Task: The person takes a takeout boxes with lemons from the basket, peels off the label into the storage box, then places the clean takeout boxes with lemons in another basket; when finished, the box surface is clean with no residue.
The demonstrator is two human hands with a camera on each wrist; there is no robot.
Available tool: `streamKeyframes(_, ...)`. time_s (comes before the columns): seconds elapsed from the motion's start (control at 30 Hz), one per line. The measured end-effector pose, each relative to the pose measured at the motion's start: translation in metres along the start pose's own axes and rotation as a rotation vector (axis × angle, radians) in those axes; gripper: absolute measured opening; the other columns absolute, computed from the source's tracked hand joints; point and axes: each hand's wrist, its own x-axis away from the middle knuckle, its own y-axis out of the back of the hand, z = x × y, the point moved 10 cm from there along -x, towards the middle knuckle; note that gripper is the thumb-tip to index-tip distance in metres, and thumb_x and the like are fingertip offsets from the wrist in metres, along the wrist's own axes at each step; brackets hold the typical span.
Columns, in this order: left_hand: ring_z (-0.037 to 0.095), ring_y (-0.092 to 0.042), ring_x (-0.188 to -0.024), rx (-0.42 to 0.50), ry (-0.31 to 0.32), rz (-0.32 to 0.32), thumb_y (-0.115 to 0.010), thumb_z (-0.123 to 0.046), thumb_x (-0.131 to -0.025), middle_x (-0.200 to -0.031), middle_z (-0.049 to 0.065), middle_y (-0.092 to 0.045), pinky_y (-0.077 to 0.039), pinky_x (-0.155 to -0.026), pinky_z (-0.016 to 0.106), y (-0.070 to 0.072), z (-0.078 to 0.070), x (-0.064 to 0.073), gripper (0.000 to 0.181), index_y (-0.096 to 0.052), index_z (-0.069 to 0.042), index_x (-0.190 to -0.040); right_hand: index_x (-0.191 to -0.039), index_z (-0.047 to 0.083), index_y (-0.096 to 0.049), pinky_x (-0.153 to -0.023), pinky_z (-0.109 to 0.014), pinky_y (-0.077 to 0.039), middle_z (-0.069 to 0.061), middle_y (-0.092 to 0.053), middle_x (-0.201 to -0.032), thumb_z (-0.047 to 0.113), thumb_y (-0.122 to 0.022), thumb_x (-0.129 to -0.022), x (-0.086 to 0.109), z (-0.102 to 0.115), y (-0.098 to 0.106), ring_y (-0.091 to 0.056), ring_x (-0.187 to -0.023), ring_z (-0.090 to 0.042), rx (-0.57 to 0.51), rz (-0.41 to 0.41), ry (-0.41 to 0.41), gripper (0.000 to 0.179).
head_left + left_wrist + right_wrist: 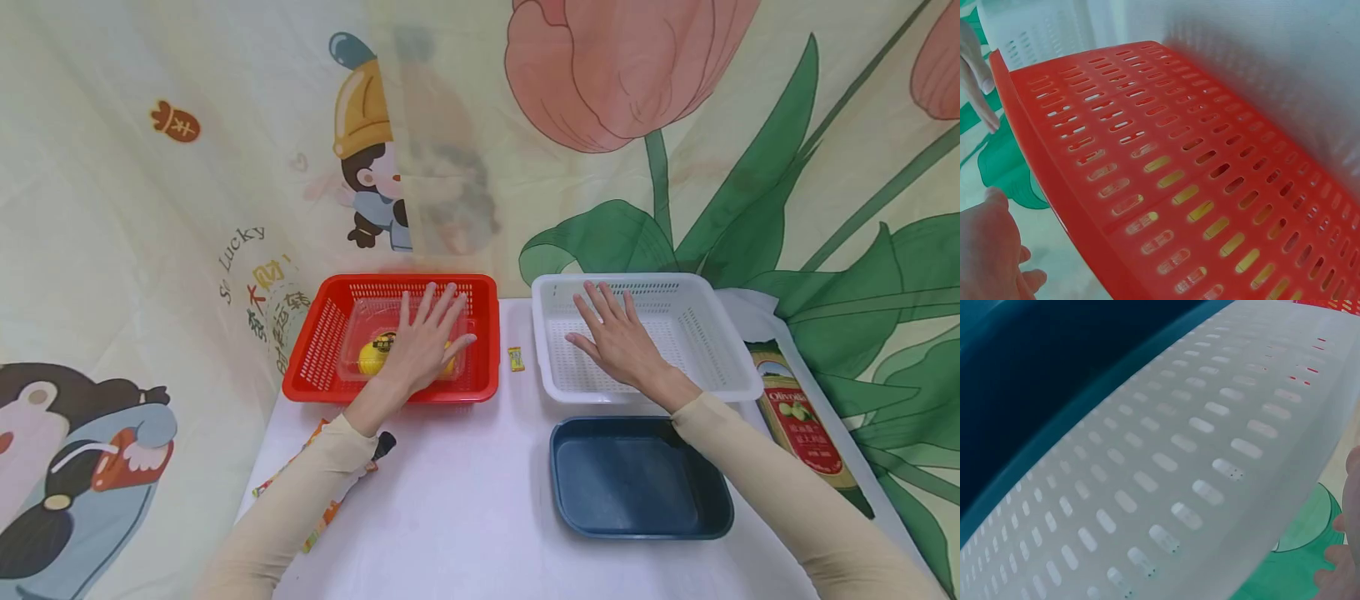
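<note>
My left hand (429, 337) is spread flat, palm down, over the red basket (300, 385), fingers straight and holding nothing. Inside that basket sits a clear plastic box (351, 354) with something yellow (372, 357) and a dark label in it, partly hidden by the hand. Over the white basket (551, 379) my right hand (621, 340) is spread the same way, with nothing in its grasp. In the left wrist view the slotted red wall fills most of the picture, and the left hand (988, 250) shows at the lower left edge.
A dark blue tray (637, 479) stands in front of the white basket, partly under the right forearm. Between the baskets lies a small yellow packet (516, 358). Colourful long wrappers (322, 521) lie under the left forearm. A red and gold Olivoilà package (806, 425) lies at the right edge.
</note>
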Motion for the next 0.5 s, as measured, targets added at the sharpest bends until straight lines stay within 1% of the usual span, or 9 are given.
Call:
streamKeyframes(0.17, 0.036, -0.007, -0.158, 0.026, 0.015, -0.006, -0.052, -0.056, -0.1, -0.172, 0.009, -0.013, 0.001, -0.124, 0.065, 0.002, 0.004, 0.001, 0.08, -0.02, -0.019, -0.163, -0.158, 0.004, -0.031, -0.121, -0.071, -0.013, -0.022, -0.019, -0.168, 0.047, -0.056, -0.101, -0.002, 0.002, 0.002, -0.013, -0.156, -0.042, -0.007, 0.009, -0.006, 0.076)
streamKeyframes(0.33, 0.038, -0.009, -0.157, 0.056, 0.045, -0.029, -0.057, -0.053, -0.098, -0.171, 0.008, -0.014, 0.0, -0.124, 0.066, 0.005, 0.015, 0.003, 0.081, -0.023, -0.02, -0.163, -0.159, 0.004, -0.03, -0.122, -0.069, -0.008, -0.022, -0.017, -0.168, 0.047, -0.055, -0.102, -0.003, 0.003, 0.002, -0.009, -0.157, -0.041, -0.032, 0.02, -0.019, 0.076)
streamKeyframes(0.43, 0.038, -0.006, -0.158, 0.099, 0.075, -0.006, -0.057, -0.053, -0.098, -0.172, 0.007, -0.012, 0.002, -0.124, 0.066, 0.004, 0.024, 0.004, 0.082, -0.02, -0.021, -0.163, -0.159, 0.003, -0.029, -0.123, -0.069, -0.006, -0.023, -0.017, -0.168, 0.046, -0.055, -0.102, -0.004, 0.004, 0.001, -0.009, -0.157, -0.042, -0.049, 0.034, -0.033, 0.076)
streamKeyframes(0.5, 0.037, -0.004, -0.158, 0.122, 0.096, 0.009, -0.055, -0.054, -0.099, -0.172, 0.007, -0.011, 0.003, -0.124, 0.065, 0.005, 0.03, 0.003, 0.082, -0.018, -0.021, -0.164, -0.159, 0.001, -0.027, -0.123, -0.069, -0.007, -0.023, -0.016, -0.168, 0.044, -0.054, -0.103, -0.005, 0.004, 0.001, -0.009, -0.156, -0.043, -0.055, 0.039, -0.042, 0.075)
